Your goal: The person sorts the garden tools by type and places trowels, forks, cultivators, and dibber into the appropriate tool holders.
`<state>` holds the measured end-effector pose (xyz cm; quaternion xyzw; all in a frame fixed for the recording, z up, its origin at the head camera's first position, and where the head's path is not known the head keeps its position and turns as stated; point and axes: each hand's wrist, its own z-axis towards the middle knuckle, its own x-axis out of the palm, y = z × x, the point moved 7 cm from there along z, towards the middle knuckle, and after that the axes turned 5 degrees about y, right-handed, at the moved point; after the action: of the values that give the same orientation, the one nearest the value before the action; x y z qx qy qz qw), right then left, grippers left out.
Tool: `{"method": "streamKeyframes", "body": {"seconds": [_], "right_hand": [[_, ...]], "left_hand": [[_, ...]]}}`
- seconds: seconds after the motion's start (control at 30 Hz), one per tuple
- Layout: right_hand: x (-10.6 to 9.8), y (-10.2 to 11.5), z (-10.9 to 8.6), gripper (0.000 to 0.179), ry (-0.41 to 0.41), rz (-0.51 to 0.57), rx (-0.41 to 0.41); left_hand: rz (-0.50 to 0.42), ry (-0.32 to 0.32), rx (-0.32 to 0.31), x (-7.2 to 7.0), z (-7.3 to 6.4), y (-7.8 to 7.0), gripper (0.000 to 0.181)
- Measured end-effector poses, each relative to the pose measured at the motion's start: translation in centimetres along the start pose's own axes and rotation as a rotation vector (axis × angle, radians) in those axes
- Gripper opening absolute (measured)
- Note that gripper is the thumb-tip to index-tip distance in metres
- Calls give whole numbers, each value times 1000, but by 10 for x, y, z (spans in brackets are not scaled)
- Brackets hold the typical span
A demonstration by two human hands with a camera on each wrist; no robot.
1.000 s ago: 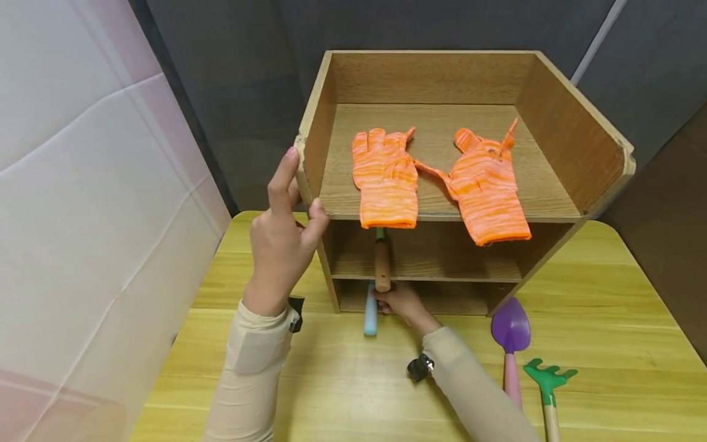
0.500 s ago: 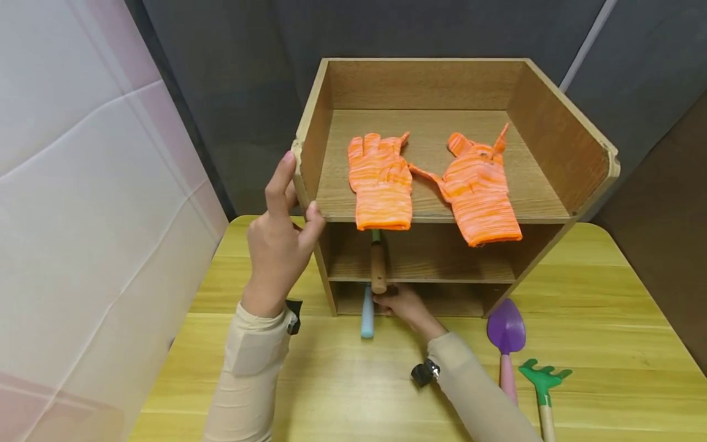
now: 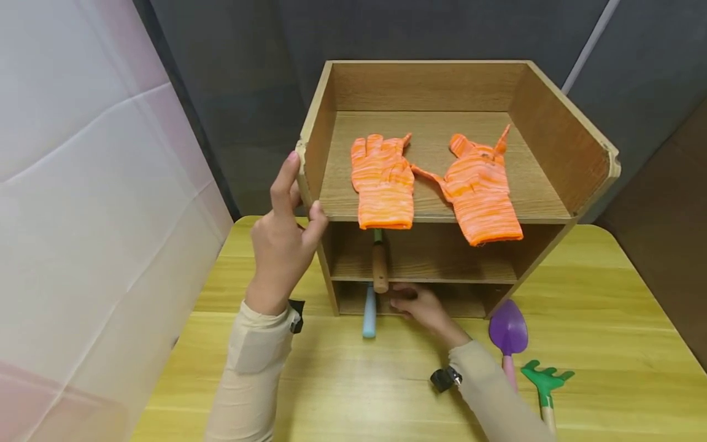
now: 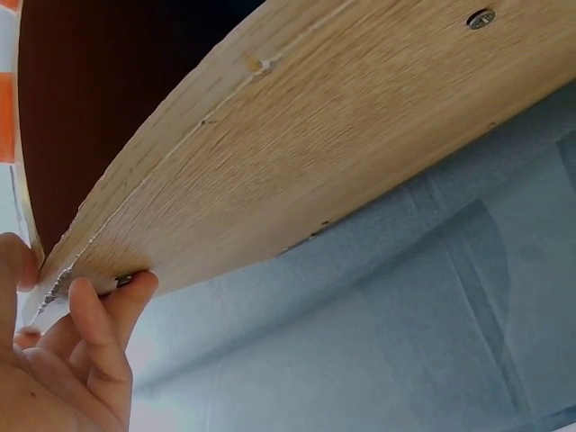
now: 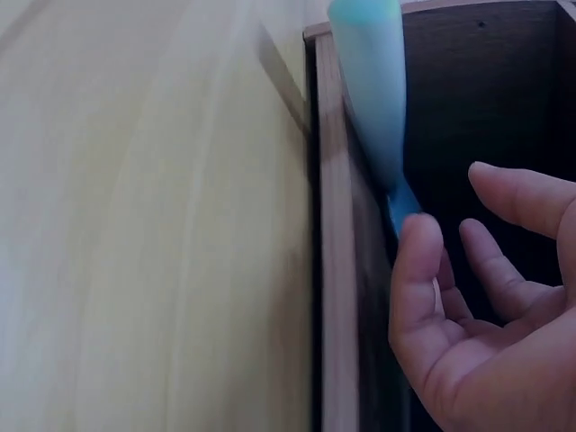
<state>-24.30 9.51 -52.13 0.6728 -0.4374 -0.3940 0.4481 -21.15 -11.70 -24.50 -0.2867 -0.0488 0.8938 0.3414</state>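
My left hand [image 3: 282, 245] grips the front edge of the wooden shelf [image 3: 428, 89] at its left side panel, thumb on one face and fingers on the outer face in the left wrist view. At the lowest compartment, my right hand [image 3: 428, 310] has loosely bent fingers with nothing between them, just right of a light-blue handle [image 3: 369, 313]. That handle pokes out of the bottom compartment; its blue neck [image 5: 401, 205] runs inside, the rest hidden. From the middle compartment a wooden handle [image 3: 379, 267] with a green neck sticks out above it.
Two orange knitted gloves [image 3: 385, 184] lie on the top shelf, cuffs over its front edge. Right of the shelf, a purple trowel [image 3: 509, 328] with a pink handle and a small green rake [image 3: 545, 380] lie on the wooden table [image 3: 353, 393]. A white wall stands left.
My right hand has let go of the light-blue handle and drawn back to the right. The handle stays in the bottom compartment. My left hand keeps its grip on the shelf.
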Motion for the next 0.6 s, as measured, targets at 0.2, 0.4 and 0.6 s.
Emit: {"method": "streamKeyframes", "body": {"seconds": [0.2,0.4,0.6], "right_hand": [[-23,2,-20,48,17,-35,6],[-33,4,-37,52,58,-68,-33],[-40,10,-54,52,75,-102,-54]], "left_hand": [[-12,4,-4,2,1,0,60],[-6,5,-10,0,0,1,60],[-5,10,-8,-1,0,0,59]]}}
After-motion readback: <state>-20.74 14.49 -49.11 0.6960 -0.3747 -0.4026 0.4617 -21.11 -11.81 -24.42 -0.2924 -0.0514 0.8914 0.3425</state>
